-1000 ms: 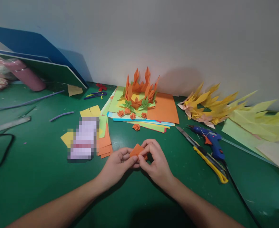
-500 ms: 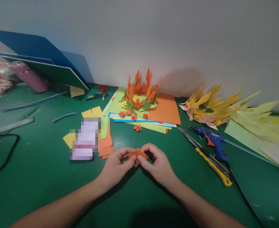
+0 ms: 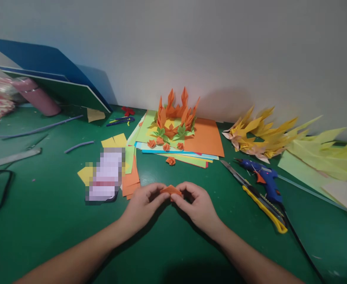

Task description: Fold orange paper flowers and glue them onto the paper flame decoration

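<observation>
At 10 o'clock, against the wall: boards [image 3: 43, 59] leaning, with a pink tube [image 3: 39, 98] under them. At 11 o'clock from the hands: orange squares [image 3: 131, 179] stacked flat on the bench [image 3: 58, 236].

Centre, low over the bench: left hand [image 3: 144, 205] with thumb and forefinger pinched shut on the 9 o'clock end of a small folded orange paper [image 3: 171, 190]. Right hand [image 3: 197, 205] pinched shut the same way on the 3 o'clock end. Other fingers [image 3: 154, 188] curled in, holding nothing. Hard to tell whether the paper touches the bench or sits just above it.

For a clean fold, most likely:
- Line up the edges first, then press.
- Squeeze evenly from both ends, to hold the ridge straight.
- Sharpen the crease from the middle outward with a thumbnail.
- Go lightly at the points, since paper this thin looks easy to tear.
- Rest the wrists on the bench for steadiness.

At 12 o'clock: coloured sheets [image 3: 204, 138] carrying a spiky orange model [image 3: 176, 112], with one loose rosette [image 3: 170, 160] just in front. At 2 o'clock: a yellow knife [image 3: 262, 207] with its blade end toward 10 o'clock, well apart from the right hand but worth minding. Just beside it, a blue glue gun [image 3: 265, 179]. Beyond, by the wall, yellow flowers [image 3: 259, 134].
</observation>
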### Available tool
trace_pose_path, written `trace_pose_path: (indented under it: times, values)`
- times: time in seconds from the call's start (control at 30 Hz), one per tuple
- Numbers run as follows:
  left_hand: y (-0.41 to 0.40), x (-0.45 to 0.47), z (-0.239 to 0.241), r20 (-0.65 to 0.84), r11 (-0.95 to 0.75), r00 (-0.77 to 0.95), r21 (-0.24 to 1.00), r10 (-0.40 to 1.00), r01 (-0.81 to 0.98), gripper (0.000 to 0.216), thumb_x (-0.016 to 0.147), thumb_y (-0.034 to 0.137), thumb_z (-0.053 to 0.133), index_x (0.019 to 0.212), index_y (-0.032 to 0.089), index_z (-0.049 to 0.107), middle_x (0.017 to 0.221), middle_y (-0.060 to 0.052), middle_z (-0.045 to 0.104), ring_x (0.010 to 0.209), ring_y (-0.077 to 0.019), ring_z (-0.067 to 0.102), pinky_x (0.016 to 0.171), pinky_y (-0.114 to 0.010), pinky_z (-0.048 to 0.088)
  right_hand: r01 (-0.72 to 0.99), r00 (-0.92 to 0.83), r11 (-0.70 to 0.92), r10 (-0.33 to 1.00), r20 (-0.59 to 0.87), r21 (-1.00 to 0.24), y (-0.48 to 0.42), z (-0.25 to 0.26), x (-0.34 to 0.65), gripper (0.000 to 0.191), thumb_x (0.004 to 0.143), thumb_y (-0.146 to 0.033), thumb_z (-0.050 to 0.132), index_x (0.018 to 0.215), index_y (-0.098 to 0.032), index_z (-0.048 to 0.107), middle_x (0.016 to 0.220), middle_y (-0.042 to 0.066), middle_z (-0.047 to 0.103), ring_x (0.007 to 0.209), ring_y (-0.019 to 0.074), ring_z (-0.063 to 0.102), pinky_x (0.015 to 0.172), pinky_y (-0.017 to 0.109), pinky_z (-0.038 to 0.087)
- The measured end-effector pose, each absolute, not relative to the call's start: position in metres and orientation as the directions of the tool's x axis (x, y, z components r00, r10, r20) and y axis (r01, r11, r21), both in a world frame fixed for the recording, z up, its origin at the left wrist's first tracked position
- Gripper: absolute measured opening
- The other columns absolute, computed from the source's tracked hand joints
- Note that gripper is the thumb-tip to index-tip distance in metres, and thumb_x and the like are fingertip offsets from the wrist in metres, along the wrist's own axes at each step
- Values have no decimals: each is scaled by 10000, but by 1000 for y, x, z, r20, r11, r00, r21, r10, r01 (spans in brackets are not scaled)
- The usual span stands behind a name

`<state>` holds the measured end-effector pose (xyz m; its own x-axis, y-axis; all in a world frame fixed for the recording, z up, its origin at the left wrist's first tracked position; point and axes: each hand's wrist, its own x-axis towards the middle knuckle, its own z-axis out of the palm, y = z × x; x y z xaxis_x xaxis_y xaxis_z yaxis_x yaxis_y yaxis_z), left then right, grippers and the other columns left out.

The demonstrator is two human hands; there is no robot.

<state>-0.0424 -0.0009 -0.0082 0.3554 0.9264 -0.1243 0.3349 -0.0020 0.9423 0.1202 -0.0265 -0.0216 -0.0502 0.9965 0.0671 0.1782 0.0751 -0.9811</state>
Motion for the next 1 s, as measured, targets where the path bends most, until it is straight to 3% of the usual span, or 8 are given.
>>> trace_pose_path:
  times: [0.23,0.37,0.53,0.63,0.83,1.0]
  values:
    - [0,-43,-10,69,-222,405,912,912,344,109,812,236,498,776,197,593,820,-35,612,805,-177,573,755,-318,451,122,-77,33,997,24,-992,-27,-20,120,145,726,-317,611,697,-183,563,652,-9,537,587,120,483,574,247,421]
    - [1,-41,-11,27,-100,300,968,953,230,98,733,237,613,793,198,547,776,1,540,699,-138,531,661,-278,449,104,-95,109,990,99,-989,-27,-20,119,157,728,-310,640,706,-198,532,698,-2,535,635,131,502,599,251,439]
    - [1,-41,-8,19,-30,256,999,966,40,233,648,203,706,706,195,480,732,31,487,649,-105,496,616,-238,449,-10,-191,164,968,163,-986,-28,-20,121,369,668,-509,721,760,-209,525,792,15,541,710,148,526,652,268,460]
    - [1,-42,-6,10,-24,283,999,959,46,206,641,204,718,679,185,516,734,18,503,689,-122,515,639,-249,460,-29,-235,161,958,163,-987,-29,-20,124,424,670,-600,675,797,-212,560,811,26,562,728,161,543,670,285,469]
    - [1,-43,-4,-63,50,295,997,953,51,206,631,195,724,754,182,560,739,17,547,654,-118,540,649,-261,470,-3,-230,165,960,161,-986,-27,-21,130,444,604,-613,712,772,-215,612,826,36,627,773,184,586,722,305,471]
    - [3,-45,-5,-7,-17,322,997,947,72,183,642,210,718,693,181,545,716,14,538,660,-126,529,629,-260,452,32,-223,191,958,179,-981,-27,-21,129,429,602,-595,726,754,-212,610,820,37,624,768,178,578,715,300,466]
